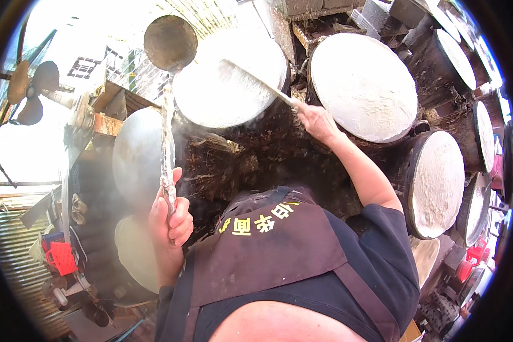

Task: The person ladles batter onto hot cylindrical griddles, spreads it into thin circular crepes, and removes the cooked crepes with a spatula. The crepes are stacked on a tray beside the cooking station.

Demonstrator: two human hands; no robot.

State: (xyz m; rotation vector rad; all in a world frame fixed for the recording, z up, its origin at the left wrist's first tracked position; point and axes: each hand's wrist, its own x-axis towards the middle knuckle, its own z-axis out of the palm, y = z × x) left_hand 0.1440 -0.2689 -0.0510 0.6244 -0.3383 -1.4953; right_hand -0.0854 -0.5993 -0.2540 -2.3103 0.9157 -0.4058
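Observation:
My left hand [171, 219] is wrapped round the long, batter-crusted handle of a ladle [168, 134]. The ladle stands almost upright in view, its round dark bowl at the top, beside the left rim of a round griddle [214, 108]. With its fingers closed, my right hand [319, 122] grips one end of a thin flat spatula [262, 84]. The spatula slants up and left over that same griddle; whether its far end touches the pale layer there is unclear in the glare. Both forearms are bare.
A second white-coated griddle [365, 85] adjoins on the right, and another round griddle [437, 183] sits nearer. More griddles on dark drums curve along the right. Steam drifts over a griddle [142, 151] at left. A fan [33, 91] and a red plastic basket [61, 257] are farther left.

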